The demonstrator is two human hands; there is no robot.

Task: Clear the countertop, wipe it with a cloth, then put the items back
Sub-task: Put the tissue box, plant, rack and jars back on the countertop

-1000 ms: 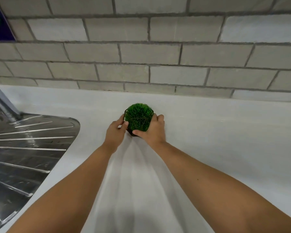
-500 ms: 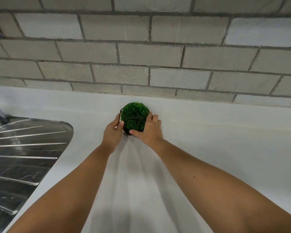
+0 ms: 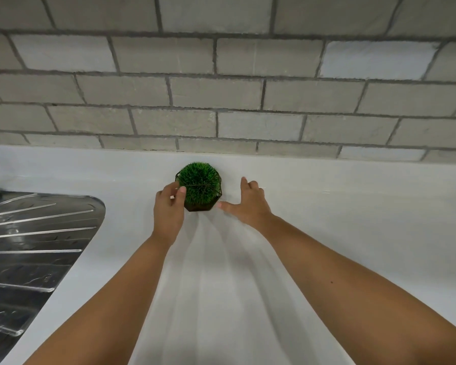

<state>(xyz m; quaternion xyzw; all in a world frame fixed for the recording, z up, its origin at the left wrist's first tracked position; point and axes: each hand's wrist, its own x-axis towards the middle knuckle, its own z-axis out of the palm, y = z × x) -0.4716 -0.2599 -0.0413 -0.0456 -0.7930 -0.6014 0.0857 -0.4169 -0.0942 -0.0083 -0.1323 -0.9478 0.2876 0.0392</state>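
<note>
The left hand (image 3: 169, 209), nearer, curls round the left side of the plant (image 3: 199, 185), which stands at the back of the table (image 3: 353, 206), straight ahead. The right hand (image 3: 248, 204) is spread open just beside it.

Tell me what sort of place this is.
Most likely a kitchen: a white countertop runs beside a ribbed stainless-steel sink drainboard, with a grey block wall behind. A small potted plant stands on it.

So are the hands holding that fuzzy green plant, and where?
Only the left hand holds the green plant, by its left edge. The right hand is open beside it, holding nothing.
</note>
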